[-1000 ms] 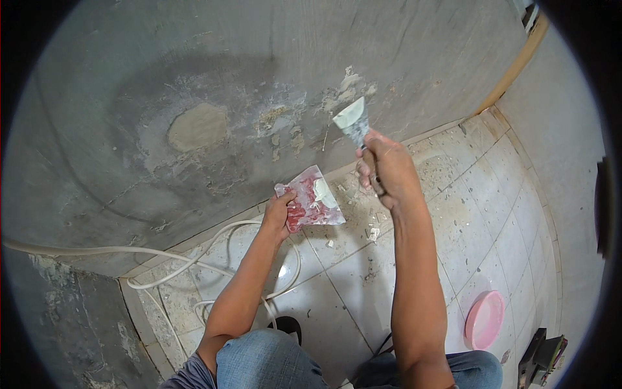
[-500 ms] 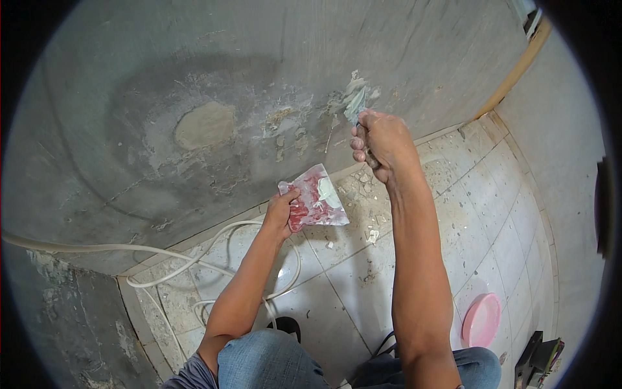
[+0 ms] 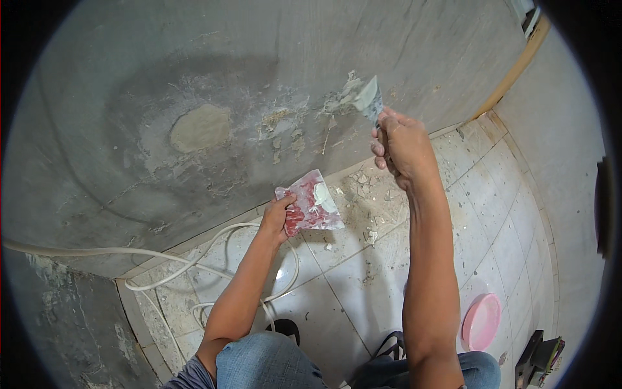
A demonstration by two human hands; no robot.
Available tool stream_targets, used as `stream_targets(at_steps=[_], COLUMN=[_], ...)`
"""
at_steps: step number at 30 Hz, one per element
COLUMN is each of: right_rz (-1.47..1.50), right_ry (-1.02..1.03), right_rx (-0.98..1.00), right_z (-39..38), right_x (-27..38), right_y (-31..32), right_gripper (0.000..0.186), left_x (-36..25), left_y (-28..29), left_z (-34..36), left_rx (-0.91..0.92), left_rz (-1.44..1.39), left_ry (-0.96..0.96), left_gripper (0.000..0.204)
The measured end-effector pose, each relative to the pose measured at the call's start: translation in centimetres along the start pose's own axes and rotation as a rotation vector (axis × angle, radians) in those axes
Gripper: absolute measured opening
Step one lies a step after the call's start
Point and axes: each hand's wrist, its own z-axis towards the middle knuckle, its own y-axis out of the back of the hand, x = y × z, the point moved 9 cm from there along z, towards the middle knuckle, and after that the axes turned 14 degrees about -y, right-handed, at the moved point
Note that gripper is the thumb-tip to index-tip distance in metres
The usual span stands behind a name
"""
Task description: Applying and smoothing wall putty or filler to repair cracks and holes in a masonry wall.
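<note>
A putty knife [image 3: 369, 98] with pale putty on its blade is gripped in my right hand [image 3: 405, 146]. The blade points up, close to the grey wall [image 3: 227, 39], beside a rough smear of putty [image 3: 346, 91]; whether it touches the wall I cannot tell. My left hand [image 3: 277, 217] pinches the edge of a red, putty-smeared flat spreader [image 3: 308, 207]. A lump of pale putty [image 3: 325, 197] sits on that spreader. Left of the smear the wall has flaking spots [image 3: 277, 123] and a smooth, rounded filled patch [image 3: 201, 128].
White floor tiles [image 3: 337, 292] carry plaster crumbs [image 3: 369, 188] along the wall's foot. A pale hose [image 3: 149, 251] loops at the left. On the right lie a pink basin [image 3: 481, 322] and a dark object [image 3: 538, 360]. A wooden strip [image 3: 518, 65] runs up the corner.
My right hand has moved right with the putty knife, whose blade has come away from the putty smear. My left hand and the spreader have shifted slightly left and down.
</note>
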Motion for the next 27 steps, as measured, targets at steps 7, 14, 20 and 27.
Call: stream_targets(at_steps=[7,14,20,27], right_rz=[-0.387,-0.579,0.041,0.302], right_ry=[0.130,0.406,-0.110,-0.317], right_rx=[-0.069,-0.037,0.245,0.245], right_z=[-0.5,-2.2,-2.8,2.3], right_x=[1.6,-0.5,-7.1,-16.6], right_y=[-2.5,-5.8,-2.8,0.7], right_gripper=[0.041,0.035,0.041,0.031], left_x=[-0.6,-0.6,-1.3,-1.8], left_y=[0.0,0.3,0.6,2.7], left_z=[-0.1,0.6,-0.3,-1.9], left_rx=[0.008,0.026,0.023,0.092], left_rz=[0.036,0.005,0.017,0.178], left_ry=[-0.020,-0.032,-0.026,0.040], left_gripper=[0.016,0.016,0.014,0.014])
